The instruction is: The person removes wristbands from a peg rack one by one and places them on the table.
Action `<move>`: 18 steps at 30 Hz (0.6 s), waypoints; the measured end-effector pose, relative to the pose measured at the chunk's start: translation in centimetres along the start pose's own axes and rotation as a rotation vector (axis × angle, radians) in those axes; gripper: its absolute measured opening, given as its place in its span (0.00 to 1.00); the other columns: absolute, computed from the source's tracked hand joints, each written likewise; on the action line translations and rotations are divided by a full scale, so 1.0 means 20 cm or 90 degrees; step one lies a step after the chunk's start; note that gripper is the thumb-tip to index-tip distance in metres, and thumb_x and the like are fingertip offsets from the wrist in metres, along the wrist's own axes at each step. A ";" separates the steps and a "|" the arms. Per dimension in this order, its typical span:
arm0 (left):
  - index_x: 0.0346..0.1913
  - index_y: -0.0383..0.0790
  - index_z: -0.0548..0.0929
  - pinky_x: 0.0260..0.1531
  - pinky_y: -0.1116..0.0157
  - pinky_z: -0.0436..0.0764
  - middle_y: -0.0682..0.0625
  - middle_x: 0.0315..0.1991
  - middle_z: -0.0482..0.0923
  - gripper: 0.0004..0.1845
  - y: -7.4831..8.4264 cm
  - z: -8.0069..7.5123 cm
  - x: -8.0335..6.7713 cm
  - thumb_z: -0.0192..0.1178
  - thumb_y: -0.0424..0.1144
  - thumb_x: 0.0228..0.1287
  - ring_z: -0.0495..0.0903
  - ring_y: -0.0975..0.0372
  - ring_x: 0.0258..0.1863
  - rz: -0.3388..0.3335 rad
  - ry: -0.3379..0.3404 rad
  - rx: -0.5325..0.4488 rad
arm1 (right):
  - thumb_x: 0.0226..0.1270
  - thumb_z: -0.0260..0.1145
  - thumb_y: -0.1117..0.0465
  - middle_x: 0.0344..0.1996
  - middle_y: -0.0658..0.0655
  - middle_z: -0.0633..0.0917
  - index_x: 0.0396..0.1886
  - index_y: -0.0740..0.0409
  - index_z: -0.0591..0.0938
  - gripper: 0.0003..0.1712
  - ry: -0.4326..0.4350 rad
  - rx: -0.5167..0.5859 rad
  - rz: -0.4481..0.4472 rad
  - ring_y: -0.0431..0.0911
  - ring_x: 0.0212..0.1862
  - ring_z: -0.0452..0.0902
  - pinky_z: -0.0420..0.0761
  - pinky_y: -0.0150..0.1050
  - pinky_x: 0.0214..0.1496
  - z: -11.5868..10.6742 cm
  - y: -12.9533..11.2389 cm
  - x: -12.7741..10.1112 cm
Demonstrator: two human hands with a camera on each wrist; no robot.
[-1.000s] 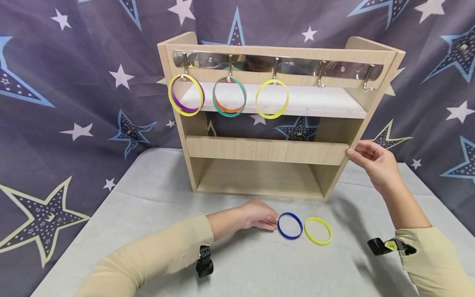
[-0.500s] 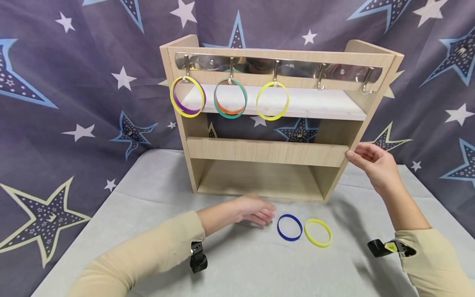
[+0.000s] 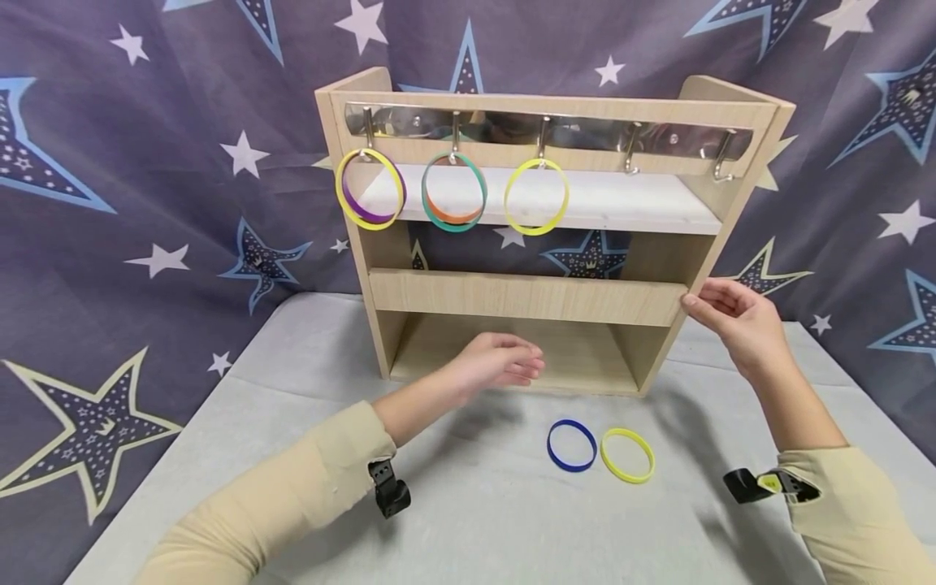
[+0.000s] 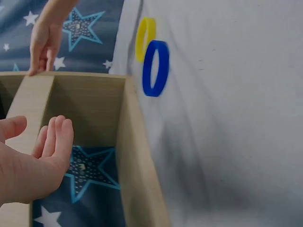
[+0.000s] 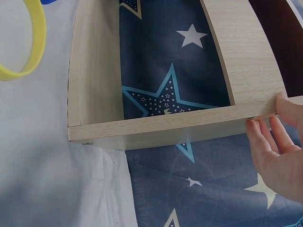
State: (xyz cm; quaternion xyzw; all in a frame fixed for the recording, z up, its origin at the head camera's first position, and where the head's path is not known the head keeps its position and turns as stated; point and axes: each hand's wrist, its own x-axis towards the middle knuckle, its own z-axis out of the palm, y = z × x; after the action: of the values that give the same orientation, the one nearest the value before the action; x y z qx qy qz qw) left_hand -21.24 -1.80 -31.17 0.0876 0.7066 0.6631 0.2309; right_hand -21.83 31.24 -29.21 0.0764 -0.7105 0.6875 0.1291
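hung: three hooks (image 3: 453, 134) filled | left: blue ring (image 3: 572, 445), yellow ring (image 3: 627, 455) on table | left hand (image 3: 497, 363) relaxed, empty | right hand (image 3: 734, 321) pinches shelf (image 3: 526, 296) edge

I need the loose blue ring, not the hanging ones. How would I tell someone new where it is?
Start at the wooden shelf unit standing on the grey cloth. In front of its lower right corner two loose rings lie flat side by side. The blue ring is the one nearer the left hand; its neighbour, the yellow ring, differs only in colour.
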 end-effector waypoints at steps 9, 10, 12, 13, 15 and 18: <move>0.54 0.28 0.78 0.53 0.62 0.85 0.32 0.51 0.81 0.15 0.14 0.02 -0.01 0.56 0.34 0.69 0.84 0.51 0.48 0.095 0.025 -0.012 | 0.60 0.67 0.72 0.28 0.38 0.86 0.36 0.47 0.82 0.14 -0.004 0.014 -0.008 0.29 0.31 0.81 0.82 0.17 0.35 0.00 0.00 0.00; 0.54 0.28 0.78 0.53 0.62 0.85 0.32 0.51 0.81 0.15 0.16 0.02 -0.01 0.56 0.33 0.69 0.84 0.51 0.48 0.107 0.029 -0.013 | 0.60 0.67 0.73 0.28 0.38 0.86 0.36 0.47 0.82 0.14 -0.004 0.017 -0.010 0.29 0.31 0.81 0.82 0.17 0.35 0.00 0.00 0.00; 0.54 0.28 0.78 0.52 0.63 0.86 0.32 0.51 0.81 0.15 0.19 0.02 -0.01 0.56 0.33 0.68 0.85 0.54 0.45 0.134 0.041 -0.016 | 0.60 0.67 0.73 0.28 0.39 0.86 0.36 0.47 0.82 0.14 -0.006 0.024 -0.010 0.29 0.31 0.81 0.82 0.18 0.35 0.00 0.00 0.01; 0.54 0.28 0.77 0.52 0.63 0.86 0.32 0.52 0.81 0.15 0.21 0.02 -0.01 0.56 0.33 0.69 0.85 0.56 0.43 0.149 0.045 -0.019 | 0.60 0.67 0.73 0.28 0.39 0.86 0.36 0.47 0.82 0.14 -0.007 0.027 -0.009 0.29 0.31 0.81 0.82 0.18 0.36 0.00 0.00 0.01; 0.54 0.28 0.77 0.52 0.63 0.85 0.32 0.52 0.81 0.15 0.24 0.01 -0.02 0.56 0.32 0.68 0.85 0.61 0.40 0.180 0.056 -0.024 | 0.60 0.67 0.73 0.28 0.39 0.86 0.36 0.48 0.83 0.14 -0.008 0.032 -0.008 0.29 0.31 0.81 0.83 0.18 0.36 0.00 0.00 0.01; 0.55 0.27 0.76 0.54 0.64 0.84 0.32 0.53 0.80 0.16 0.28 0.01 -0.02 0.56 0.32 0.69 0.85 0.60 0.42 0.229 0.069 -0.034 | 0.60 0.66 0.73 0.28 0.39 0.86 0.36 0.47 0.82 0.14 -0.008 0.033 -0.007 0.29 0.31 0.81 0.83 0.18 0.36 0.00 0.01 0.00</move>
State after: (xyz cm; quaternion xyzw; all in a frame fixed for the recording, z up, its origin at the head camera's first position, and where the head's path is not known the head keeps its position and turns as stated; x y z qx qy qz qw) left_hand -21.81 -1.10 -25.53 0.1702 0.6730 0.7161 0.0726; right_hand -21.94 31.21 -29.38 0.0882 -0.6928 0.7045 0.1265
